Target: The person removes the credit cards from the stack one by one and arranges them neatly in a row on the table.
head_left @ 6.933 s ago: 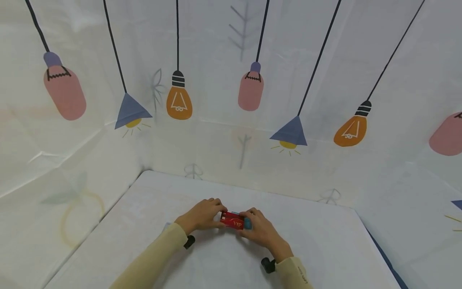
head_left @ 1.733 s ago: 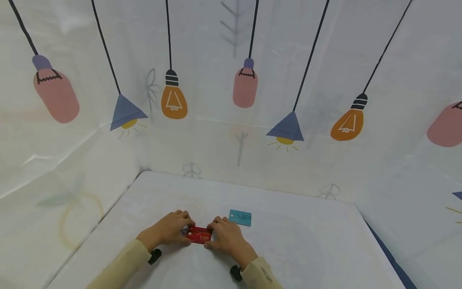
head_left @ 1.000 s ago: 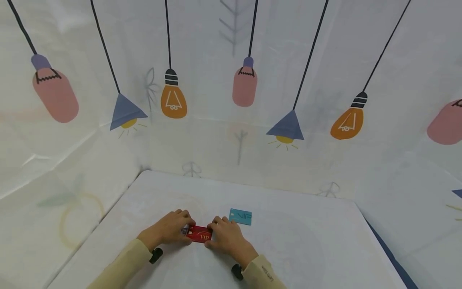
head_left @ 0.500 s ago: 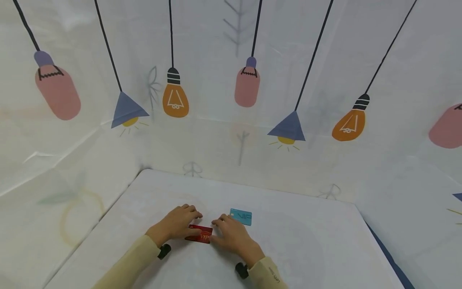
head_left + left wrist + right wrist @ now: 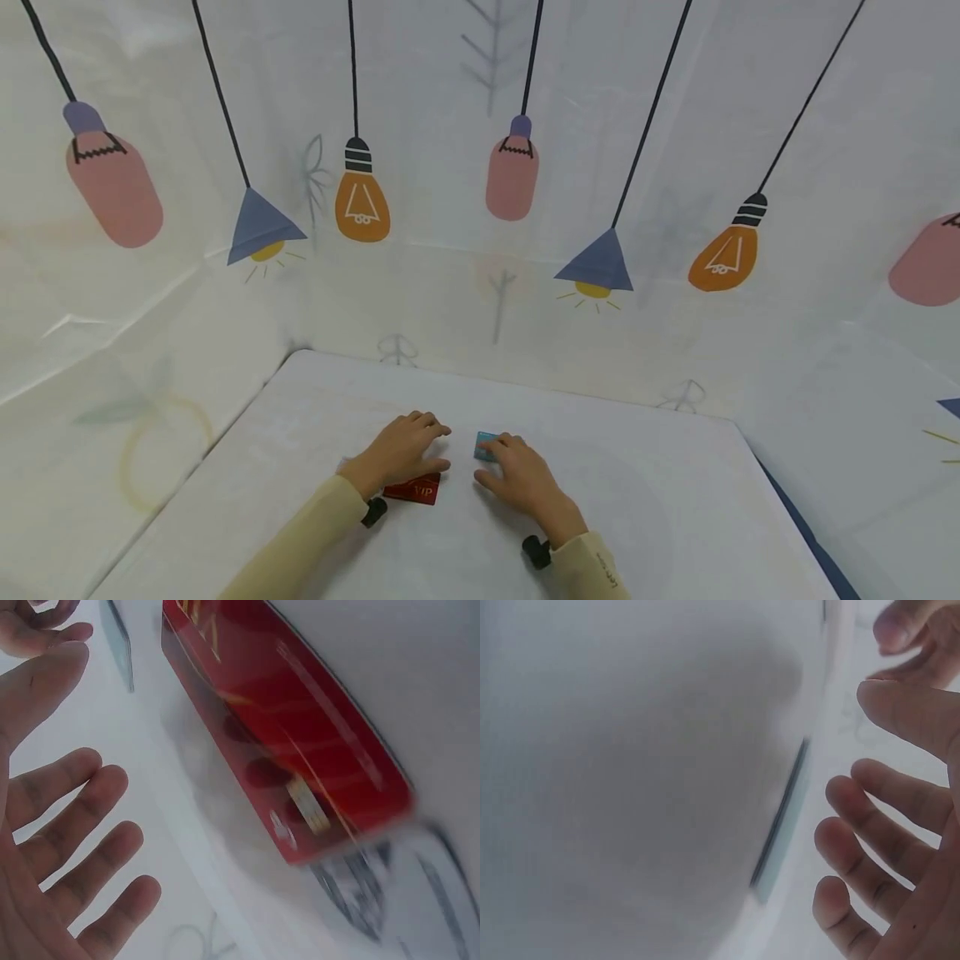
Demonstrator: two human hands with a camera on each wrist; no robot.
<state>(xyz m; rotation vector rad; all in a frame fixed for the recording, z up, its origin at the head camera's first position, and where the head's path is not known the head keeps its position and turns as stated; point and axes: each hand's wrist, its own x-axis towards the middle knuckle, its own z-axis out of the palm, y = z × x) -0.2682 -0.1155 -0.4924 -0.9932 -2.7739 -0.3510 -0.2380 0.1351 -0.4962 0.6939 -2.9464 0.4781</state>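
Observation:
A red VIP card lies on the white table, partly covered by my left hand, which is above it with fingers extended and grips nothing. In the left wrist view, the red card overlaps a pale card with a dark picture. My right hand hovers over the right part of a teal card, fingers loosely bent and thumb apart. From the right wrist view, the teal card appears edge-on, apart from the fingertips.
The white table reaches back to a wall sheet printed with hanging lamps. A dark blue strip runs along the table's right side. Small black wrist cameras sit below both hands.
The red card came leftward off the teal card, then stayed beside the pale card. Both hands have since let go of it and moved right, the right one to the teal card.

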